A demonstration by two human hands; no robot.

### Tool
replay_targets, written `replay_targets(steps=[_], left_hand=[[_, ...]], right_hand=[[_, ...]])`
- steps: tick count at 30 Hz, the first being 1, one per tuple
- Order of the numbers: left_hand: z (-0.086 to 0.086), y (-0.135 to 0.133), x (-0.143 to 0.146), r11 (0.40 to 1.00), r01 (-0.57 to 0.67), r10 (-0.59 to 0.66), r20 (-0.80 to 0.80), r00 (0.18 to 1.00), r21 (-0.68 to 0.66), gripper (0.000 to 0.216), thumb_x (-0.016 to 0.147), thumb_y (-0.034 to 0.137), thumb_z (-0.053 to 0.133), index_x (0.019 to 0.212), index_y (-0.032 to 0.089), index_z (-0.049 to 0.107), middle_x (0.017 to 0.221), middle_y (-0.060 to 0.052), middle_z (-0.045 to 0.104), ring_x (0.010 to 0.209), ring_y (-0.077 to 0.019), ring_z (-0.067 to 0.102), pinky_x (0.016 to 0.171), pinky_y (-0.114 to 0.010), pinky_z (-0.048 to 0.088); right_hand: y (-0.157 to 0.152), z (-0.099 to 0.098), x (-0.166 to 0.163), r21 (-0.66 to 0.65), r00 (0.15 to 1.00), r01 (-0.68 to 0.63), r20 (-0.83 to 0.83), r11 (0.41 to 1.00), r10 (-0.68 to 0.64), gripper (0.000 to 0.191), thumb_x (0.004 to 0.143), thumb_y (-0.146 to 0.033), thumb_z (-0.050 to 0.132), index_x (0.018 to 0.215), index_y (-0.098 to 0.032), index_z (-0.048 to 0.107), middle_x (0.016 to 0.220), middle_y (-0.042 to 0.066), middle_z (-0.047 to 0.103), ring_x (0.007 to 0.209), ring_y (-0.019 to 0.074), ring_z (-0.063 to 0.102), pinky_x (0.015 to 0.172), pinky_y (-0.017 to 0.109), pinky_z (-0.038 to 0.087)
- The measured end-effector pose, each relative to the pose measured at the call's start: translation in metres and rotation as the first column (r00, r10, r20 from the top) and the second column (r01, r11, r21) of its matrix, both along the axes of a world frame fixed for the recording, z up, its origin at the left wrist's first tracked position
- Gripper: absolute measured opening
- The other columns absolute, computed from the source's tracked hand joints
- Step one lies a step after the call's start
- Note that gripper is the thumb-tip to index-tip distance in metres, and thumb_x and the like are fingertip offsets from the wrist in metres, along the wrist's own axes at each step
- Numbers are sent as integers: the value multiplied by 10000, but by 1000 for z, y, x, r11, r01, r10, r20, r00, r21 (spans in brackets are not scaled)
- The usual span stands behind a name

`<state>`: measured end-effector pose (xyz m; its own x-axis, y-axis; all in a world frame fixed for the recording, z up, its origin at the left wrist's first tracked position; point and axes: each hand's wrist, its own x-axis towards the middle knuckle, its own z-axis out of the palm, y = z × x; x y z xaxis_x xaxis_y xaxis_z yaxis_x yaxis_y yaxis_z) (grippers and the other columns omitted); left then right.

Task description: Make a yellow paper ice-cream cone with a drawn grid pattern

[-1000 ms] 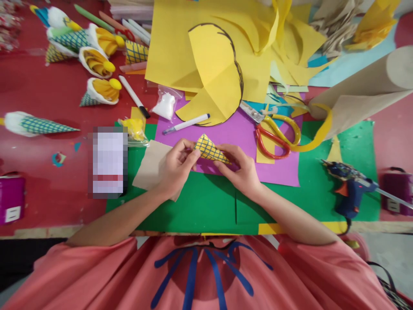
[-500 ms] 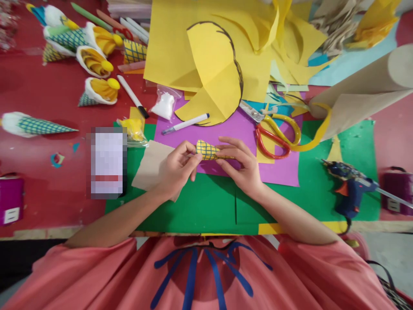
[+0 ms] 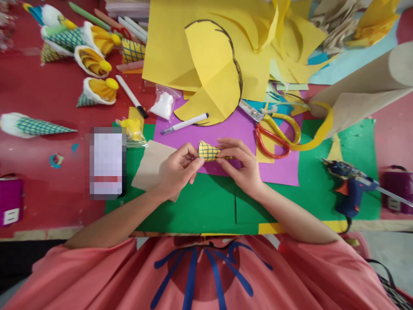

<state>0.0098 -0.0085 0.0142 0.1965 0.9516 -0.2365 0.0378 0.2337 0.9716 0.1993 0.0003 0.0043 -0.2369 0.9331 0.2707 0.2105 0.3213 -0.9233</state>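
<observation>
Between my two hands is a small yellow paper cone (image 3: pixel 208 151) with a blue-green grid drawn on it. It lies sideways, its wide end to the left and its narrow end to the right. My left hand (image 3: pixel 180 168) pinches the wide rim with thumb and fingers. Around the narrow end close the fingers of my right hand (image 3: pixel 241 162), which partly cover the tip. Below the hands are a purple paper sheet (image 3: pixel 277 172) and a green mat (image 3: pixel 206 202). A beige paper piece (image 3: pixel 150 165) lies under my left hand.
Scissors (image 3: pixel 274 133) with red and yellow handles lie right of my hands. A glue gun (image 3: pixel 351 185) rests at the right, a phone (image 3: pixel 108 161) at the left. Ahead are a pen (image 3: pixel 185 124) and a yellow paper fan (image 3: pixel 216 73). Finished cones (image 3: pixel 97 91) lie far left.
The cone has shifted very slightly to the right in my fingers. Both hands keep nearly the same grip and place.
</observation>
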Motion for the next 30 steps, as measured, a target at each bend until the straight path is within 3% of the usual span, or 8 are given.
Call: replay_targets(steps=[3,9,23,30], left_hand=[[0,0,0,1000,2,-2,9,1000,-3,254,851,334,598,741,219,400,466,117,433,292,-31,381,324,-172,296],[0,0,-1,1000,17,-17,27,999,-20,255,849,339,599,741,217,403,466,116,437,293,-31,375,327,-174,290],[-7,3,-3,998,56,-53,133,990,-18,228,801,373,636,924,227,512,742,61,623,340,-13,431,332,-159,345],[-2,3,0,997,51,-57,-106,993,-54,193,763,330,697,880,190,635,549,66,527,373,-38,431,341,-156,353]], right_hand=[[-1,0,0,-10,1000,-5,-7,1000,4,45,856,-191,615,883,-223,631,1149,81,648,1050,183,631,919,375,526],[-3,0,-3,-167,997,-2,-77,986,-11,90,841,-244,634,867,-216,553,1046,62,680,965,161,647,810,316,534],[-2,-3,-4,-113,999,-8,-36,994,4,64,841,-227,612,836,-211,550,962,47,669,855,146,625,723,288,501],[-2,-1,-4,-41,1000,-27,11,999,27,55,846,-203,599,827,-218,549,923,35,667,846,144,627,734,289,504]])
